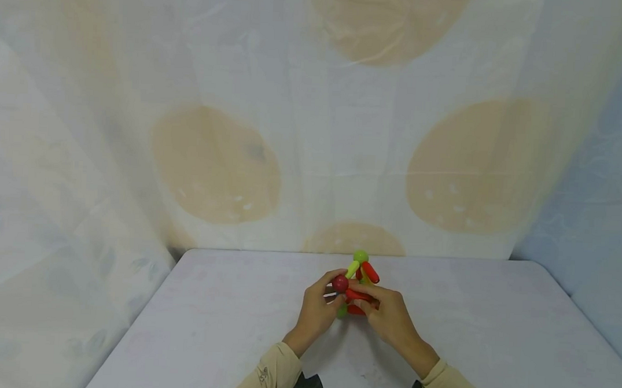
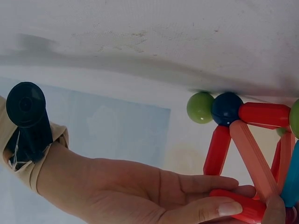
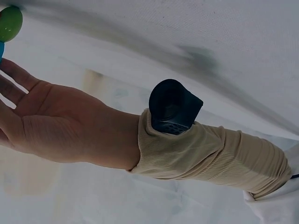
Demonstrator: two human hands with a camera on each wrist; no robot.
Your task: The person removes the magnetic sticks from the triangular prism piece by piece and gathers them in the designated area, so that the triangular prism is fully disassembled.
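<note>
Head view: both hands (image 1: 355, 311) grip rod-and-ball toy (image 1: 358, 280) on table (image 1: 492, 341)

tabletop (image 1: 492, 341) open all sides, curtain (image 1: 293, 129) behind

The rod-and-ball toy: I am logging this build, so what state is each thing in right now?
Rod-and-ball toy: assembled into a small frame, standing on the table, held from both sides.
Dark red ball: joined to the frame, at the left hand's fingertips.
Green ball: joined at the top, untouched.
Left hand: fingers curled on the toy.
Right hand: gripping a red rod.
Table: bearing the toy.
</note>
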